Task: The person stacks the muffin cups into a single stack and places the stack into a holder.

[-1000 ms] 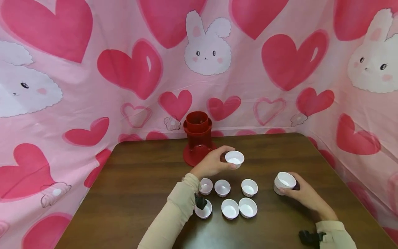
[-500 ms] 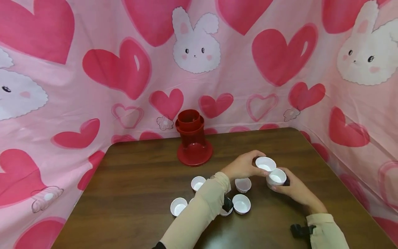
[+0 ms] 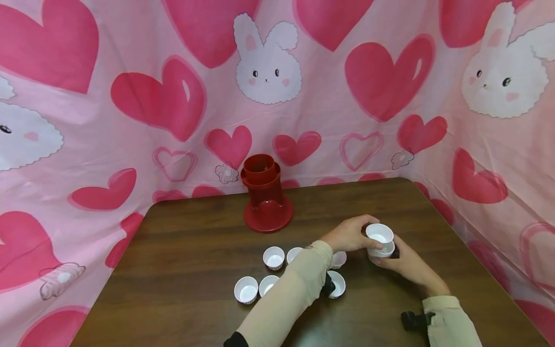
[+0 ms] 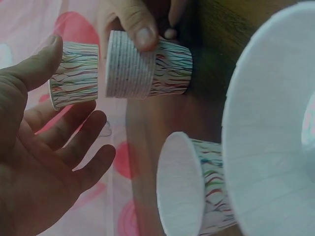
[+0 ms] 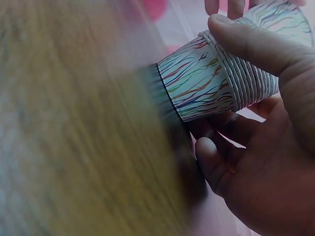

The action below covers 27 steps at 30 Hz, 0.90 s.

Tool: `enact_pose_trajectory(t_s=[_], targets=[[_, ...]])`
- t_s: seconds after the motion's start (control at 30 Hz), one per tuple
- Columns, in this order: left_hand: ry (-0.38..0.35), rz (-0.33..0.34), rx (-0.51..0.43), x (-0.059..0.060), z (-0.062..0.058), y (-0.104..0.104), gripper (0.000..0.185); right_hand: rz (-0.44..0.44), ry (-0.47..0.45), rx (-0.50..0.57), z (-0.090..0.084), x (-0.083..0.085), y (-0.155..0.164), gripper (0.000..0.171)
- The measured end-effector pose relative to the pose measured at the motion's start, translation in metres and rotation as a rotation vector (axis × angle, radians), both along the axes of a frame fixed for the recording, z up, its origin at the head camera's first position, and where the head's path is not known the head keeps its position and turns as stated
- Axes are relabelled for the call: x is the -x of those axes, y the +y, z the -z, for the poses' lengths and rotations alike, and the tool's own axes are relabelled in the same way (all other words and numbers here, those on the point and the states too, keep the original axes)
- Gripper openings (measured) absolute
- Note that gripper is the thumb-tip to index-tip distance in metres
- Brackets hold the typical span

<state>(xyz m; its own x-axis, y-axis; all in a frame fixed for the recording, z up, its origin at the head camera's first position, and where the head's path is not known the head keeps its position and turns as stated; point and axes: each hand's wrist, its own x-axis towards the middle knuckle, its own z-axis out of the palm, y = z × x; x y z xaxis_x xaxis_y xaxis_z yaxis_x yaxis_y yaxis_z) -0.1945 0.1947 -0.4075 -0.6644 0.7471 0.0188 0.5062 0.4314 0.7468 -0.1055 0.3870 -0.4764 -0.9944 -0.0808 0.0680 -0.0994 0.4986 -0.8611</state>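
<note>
Pink cloth printed with red hearts and white rabbits walls in a dark wooden surface (image 3: 195,270), with a red plastic dispenser (image 3: 265,195) standing at its far edge. Well to the right of that dispenser and nearer the person, the right hand (image 3: 407,266) grips a stack of white paper cups with striped, ribbed walls (image 3: 381,249), thumb curled over the rims and fingers wrapped beneath, while the left hand (image 3: 349,234) pinches a single white paper cup (image 3: 379,234) at its rim, tilted slightly and sitting on top of the stack — not clearly seated in it. The likely fault is a crooked entry: if the thin rim catches on the stack's edge it could crumple or jam askew, and a hard squeeze would dent the soft walls. The left forearm (image 3: 290,294) also crosses low over the loose white cups (image 3: 260,274) lying in front of the dispenser — a sleeve brush could tip them.
</note>
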Motion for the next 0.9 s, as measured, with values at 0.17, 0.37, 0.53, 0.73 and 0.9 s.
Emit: enact_pose_trajectory(t_s=[0.17, 0.37, 0.53, 0.73, 0.9], targets=[[0.036, 0.014, 0.005, 0.0, 0.004, 0.004, 0.053, -0.003, 0.019, 0.006, -0.001, 0.003, -0.003, 0.081], [0.097, 0.029, 0.052, 0.0, 0.008, 0.007, 0.052, -0.009, 0.019, 0.025, 0.0, 0.005, -0.004, 0.075], [0.143, 0.015, 0.154, -0.003, 0.013, 0.005, 0.056, 0.021, -0.005, -0.007, 0.0, 0.003, -0.006, 0.07], [0.23, -0.057, 0.287, -0.012, 0.015, 0.01, 0.057, 0.052, -0.03, -0.023, 0.0, 0.0, -0.007, 0.067], [0.317, -0.086, 0.385, -0.023, 0.009, 0.013, 0.062, 0.046, -0.017, -0.048, 0.001, -0.003, 0.0, 0.067]])
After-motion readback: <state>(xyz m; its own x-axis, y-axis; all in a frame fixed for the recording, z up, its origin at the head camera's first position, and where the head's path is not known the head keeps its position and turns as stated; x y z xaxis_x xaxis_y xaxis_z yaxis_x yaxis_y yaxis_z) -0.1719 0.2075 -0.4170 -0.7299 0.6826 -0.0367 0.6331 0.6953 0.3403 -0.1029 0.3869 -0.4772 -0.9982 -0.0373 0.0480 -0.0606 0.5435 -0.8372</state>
